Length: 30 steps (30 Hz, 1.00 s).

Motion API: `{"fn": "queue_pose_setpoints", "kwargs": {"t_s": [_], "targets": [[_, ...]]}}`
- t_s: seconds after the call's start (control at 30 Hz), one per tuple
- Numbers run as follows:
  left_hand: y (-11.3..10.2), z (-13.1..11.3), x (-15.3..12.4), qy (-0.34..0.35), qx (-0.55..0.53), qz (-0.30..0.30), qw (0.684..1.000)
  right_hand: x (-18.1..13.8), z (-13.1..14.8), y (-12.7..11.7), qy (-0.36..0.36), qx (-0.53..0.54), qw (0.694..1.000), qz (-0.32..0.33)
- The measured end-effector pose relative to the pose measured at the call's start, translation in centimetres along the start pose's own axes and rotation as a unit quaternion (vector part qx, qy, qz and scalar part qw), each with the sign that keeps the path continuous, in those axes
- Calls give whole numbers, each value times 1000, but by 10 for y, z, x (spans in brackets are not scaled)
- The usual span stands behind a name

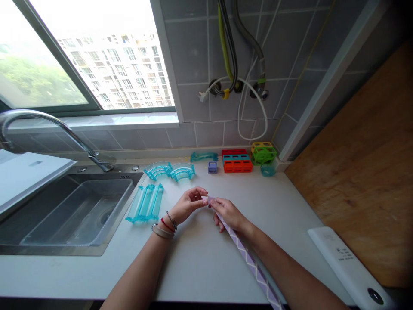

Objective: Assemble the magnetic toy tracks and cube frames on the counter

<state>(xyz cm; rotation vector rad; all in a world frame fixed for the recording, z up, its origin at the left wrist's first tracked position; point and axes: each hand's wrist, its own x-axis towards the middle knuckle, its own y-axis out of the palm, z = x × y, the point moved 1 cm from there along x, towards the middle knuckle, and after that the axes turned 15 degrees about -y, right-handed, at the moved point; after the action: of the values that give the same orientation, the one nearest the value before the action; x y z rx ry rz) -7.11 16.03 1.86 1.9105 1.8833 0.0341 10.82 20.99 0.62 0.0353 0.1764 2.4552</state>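
A long purple strip with a pale zigzag pattern runs from between my hands down past the front edge of the counter. At its far end, my left hand pinches the tip between thumb and fingers. Close beside it, my right hand is closed around the strip, thumb on top. The fingertips of both hands nearly meet. Left of my hands lie several translucent turquoise straight track pieces, with curved turquoise pieces behind them.
Along the wall are a turquoise piece, a small purple block, red and blue blocks, yellow-green blocks and a turquoise ring. A sink with a faucet is left; a white device lies right.
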Motion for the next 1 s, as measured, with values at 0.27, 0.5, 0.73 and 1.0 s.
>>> {"fn": "queue_pose_setpoints", "kwargs": {"t_s": [0.27,0.5,0.73,1.0], "targets": [[-2,-13,-8,17,21,-40,999,-1,3,0,42,96,994,-29],[12,3,2,28,106,-30,994,-3,11,0,75,228,971,-10],[17,-2,-5,63,101,-29,992,-6,15,-2,84,323,942,43],[21,-2,-11,55,1,22,998,-5,16,5,61,389,918,47]]}}
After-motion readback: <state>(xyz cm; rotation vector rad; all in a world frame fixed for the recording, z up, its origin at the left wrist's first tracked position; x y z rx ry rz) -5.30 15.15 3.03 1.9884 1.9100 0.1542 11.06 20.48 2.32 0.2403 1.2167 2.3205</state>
